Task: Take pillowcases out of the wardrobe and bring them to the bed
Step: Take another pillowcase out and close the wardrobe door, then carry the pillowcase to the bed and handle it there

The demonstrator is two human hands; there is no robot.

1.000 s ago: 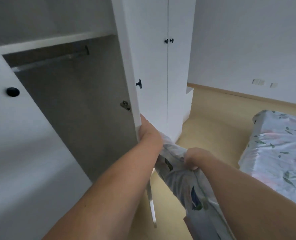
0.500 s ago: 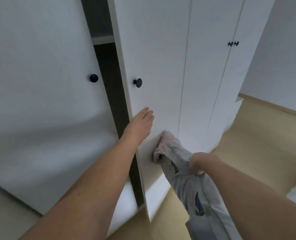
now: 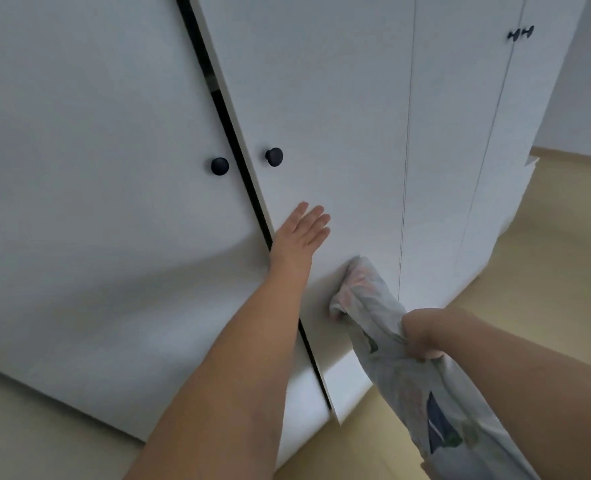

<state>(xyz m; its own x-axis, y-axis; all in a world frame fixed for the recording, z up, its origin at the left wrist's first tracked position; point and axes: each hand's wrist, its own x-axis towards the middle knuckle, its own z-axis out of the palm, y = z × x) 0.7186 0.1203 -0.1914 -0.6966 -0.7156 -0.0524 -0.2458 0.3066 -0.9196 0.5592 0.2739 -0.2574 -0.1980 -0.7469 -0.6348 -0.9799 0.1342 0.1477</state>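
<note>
White wardrobe [image 3: 339, 98] doors fill the view above a pale wood floor [image 3: 546, 271], a thin dark gap between two doors with black knobs [image 3: 274, 156]. Left hand [image 3: 301, 233] – fingers straight – lies flat against the right-hand door. Right hand [image 3: 422, 336] clenches the bunched floral pillowcases [image 3: 391, 341], their end touching that door's lower part.

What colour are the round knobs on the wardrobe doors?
Black: both knobs on the white wardrobe doors, clearest in the head view.

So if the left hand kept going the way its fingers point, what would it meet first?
The left hand already lies flat against the white wardrobe door; sliding on along its fingers meets only bare panel, likely passing right of the black knob.
</note>
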